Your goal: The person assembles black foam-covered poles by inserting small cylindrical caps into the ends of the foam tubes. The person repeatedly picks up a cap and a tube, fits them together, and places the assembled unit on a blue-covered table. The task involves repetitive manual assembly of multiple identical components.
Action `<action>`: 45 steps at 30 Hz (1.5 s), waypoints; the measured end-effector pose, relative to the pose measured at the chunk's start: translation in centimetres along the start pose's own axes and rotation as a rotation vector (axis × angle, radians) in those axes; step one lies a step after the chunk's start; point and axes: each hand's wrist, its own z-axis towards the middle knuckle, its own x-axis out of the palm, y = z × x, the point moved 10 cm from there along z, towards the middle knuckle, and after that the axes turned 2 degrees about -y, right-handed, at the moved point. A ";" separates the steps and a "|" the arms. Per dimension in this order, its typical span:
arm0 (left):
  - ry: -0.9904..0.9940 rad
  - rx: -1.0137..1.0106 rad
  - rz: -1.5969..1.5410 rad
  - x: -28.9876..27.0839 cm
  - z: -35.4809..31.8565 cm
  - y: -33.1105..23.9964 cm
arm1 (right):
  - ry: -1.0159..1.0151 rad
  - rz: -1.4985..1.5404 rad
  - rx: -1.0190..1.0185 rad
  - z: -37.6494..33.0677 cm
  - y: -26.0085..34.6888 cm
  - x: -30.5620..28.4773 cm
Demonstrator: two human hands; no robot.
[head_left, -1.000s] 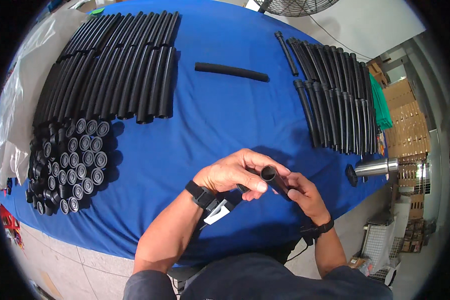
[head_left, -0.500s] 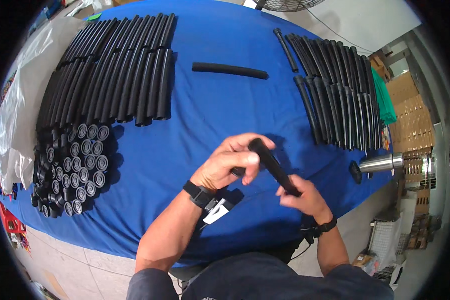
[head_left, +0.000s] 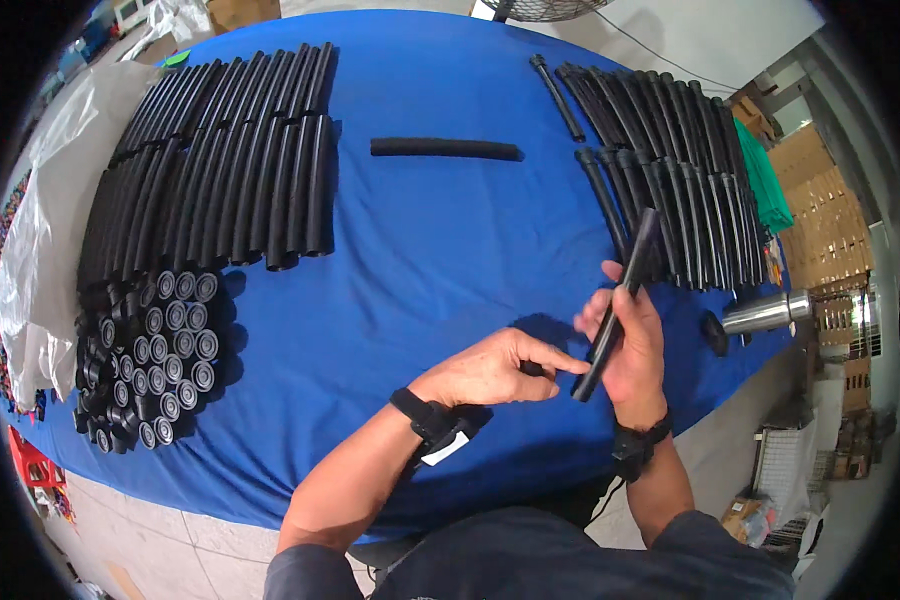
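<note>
Fingers of right hand grip black tube, seemingly near table edge.

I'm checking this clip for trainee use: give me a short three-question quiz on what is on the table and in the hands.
1. True or false: the right hand holds a black tube.
2. Which lies alone mid-table? A) a lone black tube B) a metal bottle C) a green cloth
3. Fill in: the left hand pinches a small black ____ near the tube's lower end.

Key: 1 true; 2 A; 3 cap, though it is mostly hidden.
</note>
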 end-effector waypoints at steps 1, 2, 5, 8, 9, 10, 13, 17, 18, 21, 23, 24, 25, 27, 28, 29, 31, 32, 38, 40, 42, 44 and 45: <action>-0.049 -0.042 -0.117 -0.8 -0.1 0.5 | 0.069 -0.225 0.022 -0.2 0.2 0.4; -0.098 -0.084 -0.235 -1.7 -0.1 0.8 | 0.139 -0.450 0.043 -0.7 0.6 0.9; -0.247 0.062 -0.478 -4.0 -0.8 -0.5 | 0.428 -1.074 -0.217 -2.4 1.0 4.3; -0.128 0.113 -0.649 -2.7 -0.9 -1.5 | 0.536 -1.211 -0.273 -3.5 0.1 4.8; -0.074 0.112 -0.700 -2.2 -1.0 -1.5 | 0.549 -1.203 -0.283 -3.5 -0.2 4.2; -0.048 0.115 -0.684 -2.0 -1.0 -1.5 | 0.561 -1.194 -0.292 -3.5 -0.3 3.9; -0.001 0.105 -0.640 -2.0 -1.3 -2.1 | 0.505 -1.214 -0.464 -3.8 0.5 4.7; 0.030 0.130 -0.670 -2.1 -1.5 -1.8 | 0.386 -1.219 -0.353 -3.8 -0.1 1.0; 0.038 0.134 -0.671 -2.1 -1.4 -2.1 | 0.370 -1.149 -0.289 -3.7 -0.4 0.2; 0.014 0.149 -0.696 -2.4 -1.5 -1.8 | 0.373 -0.888 0.007 -3.2 -1.3 -1.4; -0.001 0.158 -0.713 -2.6 -1.5 -1.7 | 0.408 -0.879 -0.005 -3.3 -1.3 -1.0; 0.001 0.157 -0.719 -2.6 -1.4 -1.7 | 0.431 -0.963 -0.131 -3.6 -1.1 -0.5; 0.002 0.156 -0.725 -2.5 -1.4 -1.7 | 0.453 -1.046 -0.259 -4.1 -0.7 -0.1; -0.008 0.156 -0.707 -2.8 -1.4 -1.5 | 0.439 -1.123 -0.178 -4.0 -1.4 -1.0; -0.014 0.158 -0.696 -2.9 -1.4 -1.4 | 0.434 -1.160 -0.139 -3.9 -1.6 -1.5; 0.011 0.187 -0.714 -2.7 -1.5 -1.6 | 0.428 -1.054 -0.030 -3.9 -2.2 -2.5; -0.026 0.202 -0.721 -2.9 -1.3 -1.8 | 0.420 -0.840 0.179 -4.0 -3.2 -4.0; -0.044 0.210 -0.725 -3.2 -1.2 -2.0 | 0.404 -0.801 0.178 -4.1 -3.1 -4.2; -0.108 0.201 -0.701 -3.9 -0.7 -1.7 | 0.284 -0.832 0.003 -4.4 -3.0 -3.1; -0.131 0.199 -0.689 -4.3 -0.7 -1.4 | 0.233 -0.993 -0.015 -4.4 -2.5 -2.8; -0.160 0.197 -0.670 -4.7 -0.8 -1.2 | 0.205 -1.093 -0.002 -4.5 -1.9 -2.9; -0.183 0.186 -0.659 -4.9 -0.8 -0.9 | 0.260 -1.232 -0.204 -4.6 -0.8 -0.3; -0.195 0.175 -0.653 -4.7 -0.9 -1.2 | 0.255 -1.345 -0.443 -5.0 1.0 2.4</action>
